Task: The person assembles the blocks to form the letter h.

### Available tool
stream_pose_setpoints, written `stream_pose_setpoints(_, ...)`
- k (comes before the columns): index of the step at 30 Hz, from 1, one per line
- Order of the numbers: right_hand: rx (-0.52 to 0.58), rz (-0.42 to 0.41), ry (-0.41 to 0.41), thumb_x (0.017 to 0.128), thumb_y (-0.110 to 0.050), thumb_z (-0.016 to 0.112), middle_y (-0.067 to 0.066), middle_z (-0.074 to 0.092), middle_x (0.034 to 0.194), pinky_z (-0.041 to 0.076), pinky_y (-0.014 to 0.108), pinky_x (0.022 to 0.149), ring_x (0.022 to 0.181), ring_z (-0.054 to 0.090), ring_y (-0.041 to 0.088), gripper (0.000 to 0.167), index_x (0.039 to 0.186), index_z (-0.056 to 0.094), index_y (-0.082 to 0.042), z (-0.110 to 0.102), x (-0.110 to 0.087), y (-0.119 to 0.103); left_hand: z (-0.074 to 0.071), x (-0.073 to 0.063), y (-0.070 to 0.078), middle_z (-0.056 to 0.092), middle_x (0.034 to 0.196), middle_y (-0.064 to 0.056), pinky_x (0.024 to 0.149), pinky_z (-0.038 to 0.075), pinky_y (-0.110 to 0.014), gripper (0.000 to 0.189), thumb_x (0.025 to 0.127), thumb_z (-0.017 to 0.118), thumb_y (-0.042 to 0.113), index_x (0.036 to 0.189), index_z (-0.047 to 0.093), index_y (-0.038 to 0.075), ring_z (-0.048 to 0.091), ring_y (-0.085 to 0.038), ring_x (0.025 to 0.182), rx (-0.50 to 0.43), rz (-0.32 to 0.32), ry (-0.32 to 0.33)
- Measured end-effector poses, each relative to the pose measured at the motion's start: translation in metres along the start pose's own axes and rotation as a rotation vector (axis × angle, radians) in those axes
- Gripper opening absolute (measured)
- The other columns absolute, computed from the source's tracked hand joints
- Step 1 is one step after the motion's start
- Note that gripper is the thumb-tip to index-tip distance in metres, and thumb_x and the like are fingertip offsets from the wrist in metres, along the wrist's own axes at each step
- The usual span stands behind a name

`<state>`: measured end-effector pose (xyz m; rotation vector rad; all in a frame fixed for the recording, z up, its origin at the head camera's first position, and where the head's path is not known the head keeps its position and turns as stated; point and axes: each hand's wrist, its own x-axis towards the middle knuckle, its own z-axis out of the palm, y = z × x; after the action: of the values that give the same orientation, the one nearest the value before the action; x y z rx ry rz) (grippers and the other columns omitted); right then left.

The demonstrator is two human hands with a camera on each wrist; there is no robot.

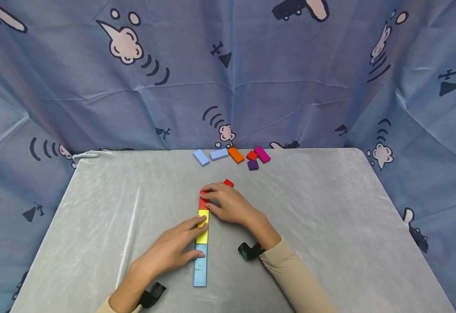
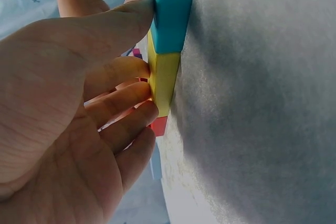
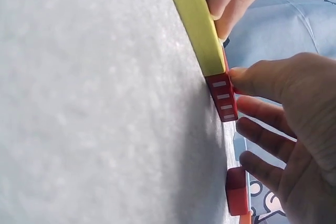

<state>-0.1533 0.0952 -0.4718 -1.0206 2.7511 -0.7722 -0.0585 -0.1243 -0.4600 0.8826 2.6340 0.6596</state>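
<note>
A straight row of blocks lies on the grey cloth, running away from me: a light blue block nearest, a yellow block in the middle, a red block at the far end. White rectangles mark the side of that red block in the right wrist view. My left hand rests its fingertips on the yellow block, with its thumb on the light blue one. My right hand touches the top of the red block with thumb and fingertips, fingers fairly straight.
A small red block lies just beyond my right hand. Along the far table edge are two pale blue blocks, an orange block, another red block, a dark purple block and a magenta block. Patterned blue curtain hangs behind.
</note>
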Motion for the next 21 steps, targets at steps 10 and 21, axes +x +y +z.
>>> stream_pose_setpoints(10,0.034,0.038,0.059,0.102,-0.017,0.07,0.006,0.069,0.141,0.051,0.047,0.118,0.135,0.063,0.027,0.031,0.131,0.076,-0.01,-0.006,0.007,0.013,-0.001,0.0,-0.002,0.049,0.164,-0.009,0.118,0.05,-0.047,0.073,0.092,0.084,0.035,0.153,0.057,0.007,0.05,-0.027,0.151,0.009,0.012,0.013)
stream_pose_setpoints(21,-0.026,0.028,0.095,0.102,-0.016,0.069,0.007,0.067,0.145,0.05,0.046,0.119,0.137,0.062,0.027,0.034,0.135,0.073,-0.008,-0.015,0.018,0.036,0.002,0.002,-0.004,0.05,0.164,-0.008,0.118,0.05,-0.046,0.073,0.091,0.084,0.037,0.153,0.057,0.009,0.05,-0.025,0.151,0.01,-0.002,0.005)
